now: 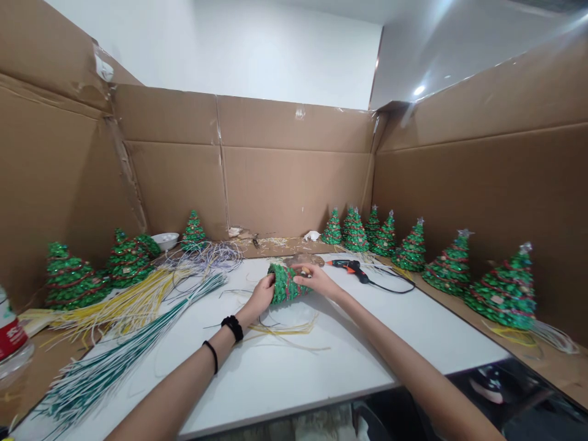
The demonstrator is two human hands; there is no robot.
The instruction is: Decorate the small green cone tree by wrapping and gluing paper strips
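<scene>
A small green tree (pixel 283 285) with red trim lies tilted above the middle of the white board (pixel 340 361). My left hand (pixel 263 293) grips its left end, the fingers partly hidden behind it. At the tree's right side, my right hand (pixel 313 278) has its thumb and fingers pinched close together against it; whether a small piece is between them is too small to tell. Yellow and white strands (pixel 287 331) trail on the board below the tree. Black bands circle my left wrist.
Bundles of green-white strands (pixel 133 355) and yellow strands (pixel 133 297) cover the left side. A glue gun (pixel 351 267) with a black cord lies right of my hands. Finished trees (pixel 448 263) line both sides; cardboard walls (pixel 298 177) surround the board. A bottle (pixel 13 337) stands far left.
</scene>
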